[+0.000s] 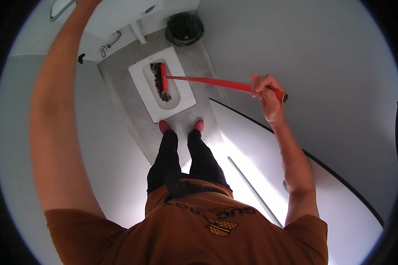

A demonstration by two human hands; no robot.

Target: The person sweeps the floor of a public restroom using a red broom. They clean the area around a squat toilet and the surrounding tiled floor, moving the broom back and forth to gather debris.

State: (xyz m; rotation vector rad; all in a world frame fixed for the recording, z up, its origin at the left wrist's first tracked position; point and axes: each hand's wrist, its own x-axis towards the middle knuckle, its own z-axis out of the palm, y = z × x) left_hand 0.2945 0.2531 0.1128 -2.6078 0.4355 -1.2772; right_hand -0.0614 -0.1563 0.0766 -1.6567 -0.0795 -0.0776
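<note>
My right hand (268, 95) is wrapped round the upper end of the red handle of a broom (216, 82). The broom slants down to the left, and its red head with dark bristles lies over the basin of a white squat toilet (188, 90) set in the floor. My left arm (55, 115) stretches up along the left side. Only a bit of my left hand (87, 2) shows at the top edge, near a white fixture; its fingers are out of the picture.
A black-lined bin (184, 29) stands in the far corner. On the far wall are a small tap with a hose (104, 50) and a white pipe (137, 32). Grey partitions rise on both sides, and a dark-edged door panel (252, 137) stands at the right. My feet are on grey tiles before the toilet.
</note>
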